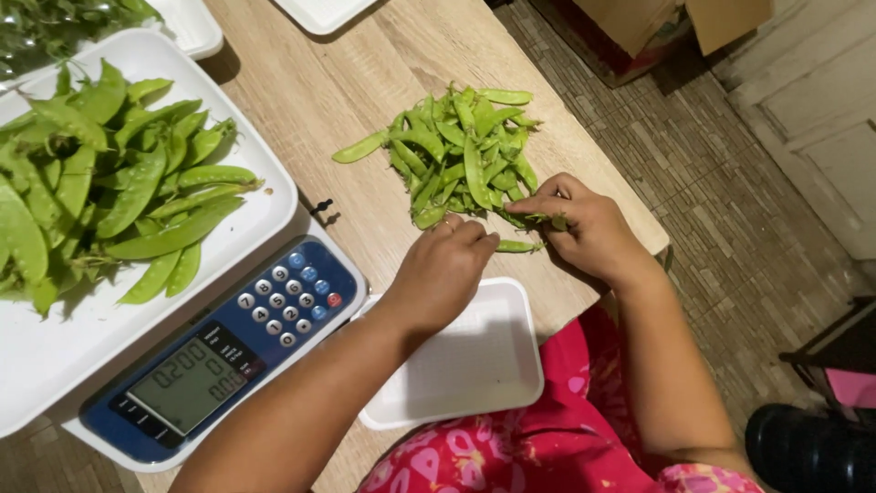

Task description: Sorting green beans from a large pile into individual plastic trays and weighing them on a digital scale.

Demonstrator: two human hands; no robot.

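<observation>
Left hand (444, 269), right hand (584, 228) pinch pea pod (518, 246) between fingertips, beside pod pile (461, 151).

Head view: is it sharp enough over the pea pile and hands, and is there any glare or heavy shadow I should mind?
Head view: the pea pile and both hands, left and right, look sharp, with no motion blur; light is warm and even, with soft shadows under the hands; the scale display shows little glare; the floor at right is dimmer; the edges bend slightly, like a wide lens.
</observation>
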